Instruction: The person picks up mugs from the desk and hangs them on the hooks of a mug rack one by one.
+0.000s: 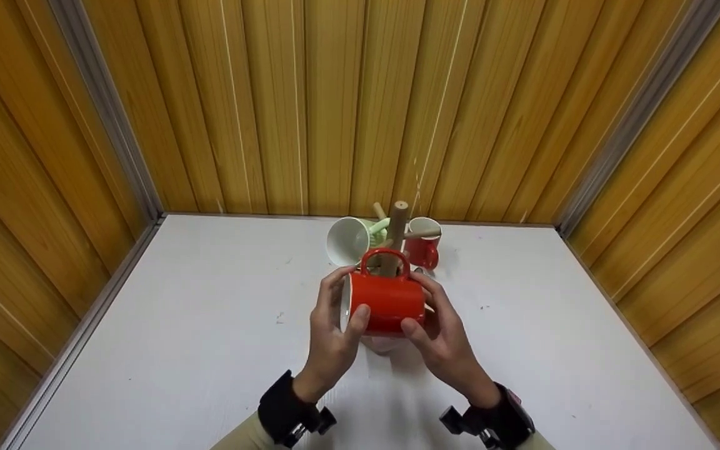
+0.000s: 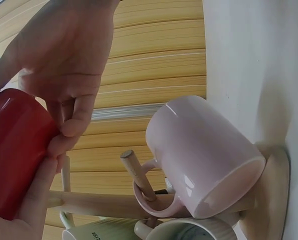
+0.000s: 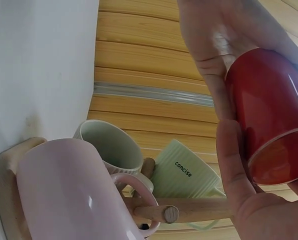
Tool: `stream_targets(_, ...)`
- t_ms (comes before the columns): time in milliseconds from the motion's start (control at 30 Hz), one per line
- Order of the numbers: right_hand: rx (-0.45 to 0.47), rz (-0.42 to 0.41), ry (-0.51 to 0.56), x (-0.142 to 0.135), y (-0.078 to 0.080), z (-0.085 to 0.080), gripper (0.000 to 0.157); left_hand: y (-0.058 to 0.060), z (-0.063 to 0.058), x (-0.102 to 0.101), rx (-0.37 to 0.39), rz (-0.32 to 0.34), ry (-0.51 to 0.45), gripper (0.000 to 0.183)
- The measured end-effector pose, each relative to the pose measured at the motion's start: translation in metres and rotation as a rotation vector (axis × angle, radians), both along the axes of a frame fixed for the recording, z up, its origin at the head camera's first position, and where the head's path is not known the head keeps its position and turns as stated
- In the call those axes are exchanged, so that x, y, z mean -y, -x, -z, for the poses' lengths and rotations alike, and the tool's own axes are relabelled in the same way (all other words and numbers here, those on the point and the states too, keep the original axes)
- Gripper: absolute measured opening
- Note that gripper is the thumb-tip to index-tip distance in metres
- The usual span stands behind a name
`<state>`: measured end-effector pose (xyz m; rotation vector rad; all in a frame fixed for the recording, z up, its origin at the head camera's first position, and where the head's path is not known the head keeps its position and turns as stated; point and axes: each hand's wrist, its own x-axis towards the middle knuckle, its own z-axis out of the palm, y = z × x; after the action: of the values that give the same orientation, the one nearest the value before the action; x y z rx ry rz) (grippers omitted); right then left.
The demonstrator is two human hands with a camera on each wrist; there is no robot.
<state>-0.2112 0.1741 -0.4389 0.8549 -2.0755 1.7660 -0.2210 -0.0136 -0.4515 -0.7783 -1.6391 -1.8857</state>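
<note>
Both hands hold a red mug (image 1: 388, 303) on its side, its handle uppermost and its pale mouth facing left. My left hand (image 1: 329, 334) grips the mouth end, thumb on the near side and fingers behind. At the base end, my right hand (image 1: 450, 344) grips it the same way. Just behind rises the post of a wooden mug stand (image 1: 397, 228). Below the held mug, a pink mug (image 2: 199, 155) hangs by its handle on a lower peg. In the right wrist view, the red mug is well above the pink one.
A green ribbed mug (image 3: 181, 172) lettered "concise" and a pale ribbed mug (image 3: 111, 147) are on the stand's far side. A second red mug (image 1: 422, 253) is at the back right. The stand's wooden base (image 2: 274, 200) rests on the white table (image 1: 210, 325), with wood-patterned walls (image 1: 329, 106) around.
</note>
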Motion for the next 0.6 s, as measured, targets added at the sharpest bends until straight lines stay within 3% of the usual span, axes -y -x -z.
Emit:
stream_targets(267,-0.122,0.049,-0.032,-0.0058,0.0029,-0.0051,0.064,-0.0005,0.0058,0.0026,0.062,0.082,0.039,0.056)
stream_targets(600,-0.224,0.113,-0.102,-0.0084,0.0097,-0.0067,0.068,-0.0017,0.0099,0.0035,0.084,0.006,0.088,0.061)
